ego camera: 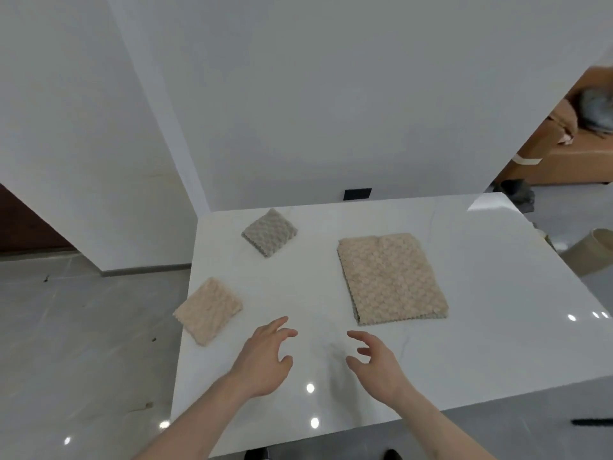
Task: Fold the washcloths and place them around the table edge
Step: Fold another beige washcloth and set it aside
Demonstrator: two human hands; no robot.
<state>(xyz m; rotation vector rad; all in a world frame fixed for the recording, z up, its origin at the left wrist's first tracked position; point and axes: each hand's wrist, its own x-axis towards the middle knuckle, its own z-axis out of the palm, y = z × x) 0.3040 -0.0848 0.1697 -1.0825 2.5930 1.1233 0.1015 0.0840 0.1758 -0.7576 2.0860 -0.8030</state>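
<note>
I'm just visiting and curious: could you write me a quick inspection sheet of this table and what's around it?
Surface: white glossy table, ceiling lights reflected.
Job's things: small beige folded washcloth at the left edge; small grey folded washcloth toward the far left; large beige washcloth flat, a grey layer showing under its near edge.
Clutter: nothing seen.
Hands: left hand and right hand hover, fingers relaxed, holding nothing.
Cables: nothing seen.
Surroundings: white walls, grey tiled floor, cardboard box at the far right.

Three washcloths point(391, 278) on table point(481, 247)
</note>
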